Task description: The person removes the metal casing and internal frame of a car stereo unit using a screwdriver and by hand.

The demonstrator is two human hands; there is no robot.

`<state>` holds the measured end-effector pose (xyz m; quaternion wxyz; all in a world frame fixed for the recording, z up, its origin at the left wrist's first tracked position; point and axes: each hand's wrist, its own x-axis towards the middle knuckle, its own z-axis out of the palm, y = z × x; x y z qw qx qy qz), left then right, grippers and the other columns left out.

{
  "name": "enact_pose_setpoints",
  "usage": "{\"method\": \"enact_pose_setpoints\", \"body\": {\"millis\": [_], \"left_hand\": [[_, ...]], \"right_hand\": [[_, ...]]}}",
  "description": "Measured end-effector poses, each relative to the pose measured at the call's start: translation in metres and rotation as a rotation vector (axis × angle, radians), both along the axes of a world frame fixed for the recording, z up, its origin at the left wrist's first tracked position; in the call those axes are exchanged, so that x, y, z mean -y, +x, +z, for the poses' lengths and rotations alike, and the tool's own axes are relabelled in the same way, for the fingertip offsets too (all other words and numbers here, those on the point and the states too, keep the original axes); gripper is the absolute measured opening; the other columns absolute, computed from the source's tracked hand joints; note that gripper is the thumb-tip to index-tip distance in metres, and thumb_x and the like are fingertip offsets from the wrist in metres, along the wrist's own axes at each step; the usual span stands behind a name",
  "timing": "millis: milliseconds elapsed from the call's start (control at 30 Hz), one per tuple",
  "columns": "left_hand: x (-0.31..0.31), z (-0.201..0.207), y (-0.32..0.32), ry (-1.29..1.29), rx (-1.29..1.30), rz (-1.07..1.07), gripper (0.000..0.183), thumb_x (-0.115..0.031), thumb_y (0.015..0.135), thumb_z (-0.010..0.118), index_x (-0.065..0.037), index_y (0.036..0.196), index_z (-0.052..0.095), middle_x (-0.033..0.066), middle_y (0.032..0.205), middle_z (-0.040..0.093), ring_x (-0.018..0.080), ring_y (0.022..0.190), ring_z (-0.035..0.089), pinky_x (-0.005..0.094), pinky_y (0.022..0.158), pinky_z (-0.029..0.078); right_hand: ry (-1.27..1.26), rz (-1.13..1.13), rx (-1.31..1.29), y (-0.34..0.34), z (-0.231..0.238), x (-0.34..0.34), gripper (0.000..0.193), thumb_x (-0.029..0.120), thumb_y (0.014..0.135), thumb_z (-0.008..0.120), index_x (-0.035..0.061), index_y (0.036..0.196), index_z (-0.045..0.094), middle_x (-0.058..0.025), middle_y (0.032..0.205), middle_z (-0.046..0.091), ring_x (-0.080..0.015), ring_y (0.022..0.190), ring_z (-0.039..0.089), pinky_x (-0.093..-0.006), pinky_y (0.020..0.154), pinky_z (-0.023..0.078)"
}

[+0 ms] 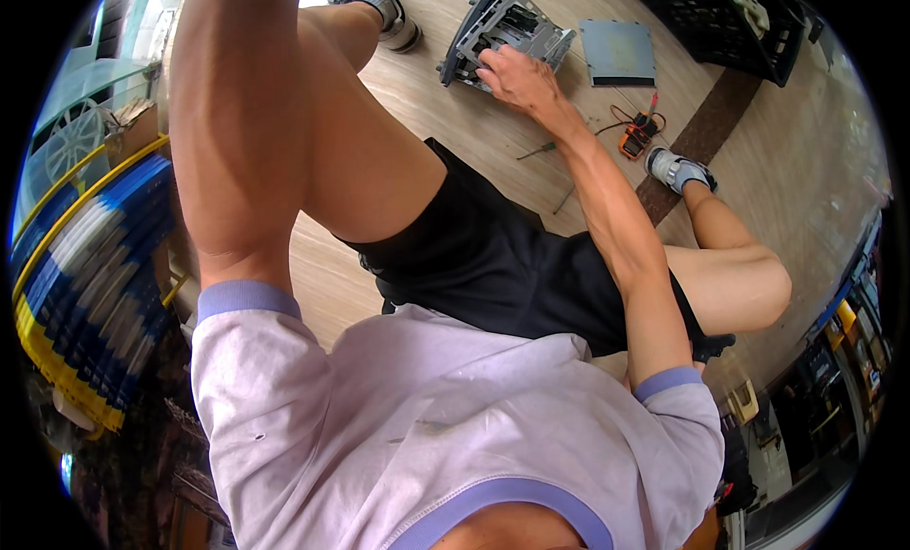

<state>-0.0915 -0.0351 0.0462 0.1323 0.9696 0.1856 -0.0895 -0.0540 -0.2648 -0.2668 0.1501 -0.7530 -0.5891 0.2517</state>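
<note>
On the floor ahead lies an opened electronic unit (517, 27) with a bare metal chassis and a dark front panel on its left side; it looks like a car stereo. My right hand (521, 81) reaches to its near side, with bent fingers around the edge of the frame. The fingertips are partly hidden against the metal. My left arm stretches up past the top edge of the picture, so the left hand is out of sight. A flat grey metal plate (618, 52) lies just right of the unit.
An orange multimeter (637, 137) with red and black leads lies near my right foot. A thin screwdriver (537, 151) and a slim rod (564, 200) are beside my right forearm. A black crate (706, 24) stands at the far right, blue and yellow stacked items (95, 265) at left.
</note>
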Motion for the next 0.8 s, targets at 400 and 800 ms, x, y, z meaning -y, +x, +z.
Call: {"method": "enact_pose_setpoints", "body": {"millis": [400,800], "left_hand": [[0.007,-0.027,0.025,-0.052,-0.04,-0.129,0.068,-0.054,0.093,0.062,-0.004,0.139,0.059,0.0223,0.127,0.067,0.0361,0.118,0.064,0.0413,0.102,0.049],[0.099,-0.05,0.063,-1.128,0.116,-0.109,0.073,-0.062,0.096,0.06,-0.001,0.135,0.061,0.0132,0.116,0.071,0.0228,0.101,0.069,0.0373,0.087,0.056]], "right_hand": [[0.101,0.078,0.109,0.055,0.105,0.021,0.021,0.029,0.098,0.061,0.013,0.111,0.064,-0.0095,0.097,0.065,-0.0342,0.089,0.067,-0.0443,0.075,0.056],[0.161,0.305,0.466,0.116,0.265,0.111,0.015,0.019,0.088,0.072,0.0096,0.09,0.061,-0.0055,0.075,0.054,-0.0252,0.07,0.062,-0.0384,0.059,0.05]]}}
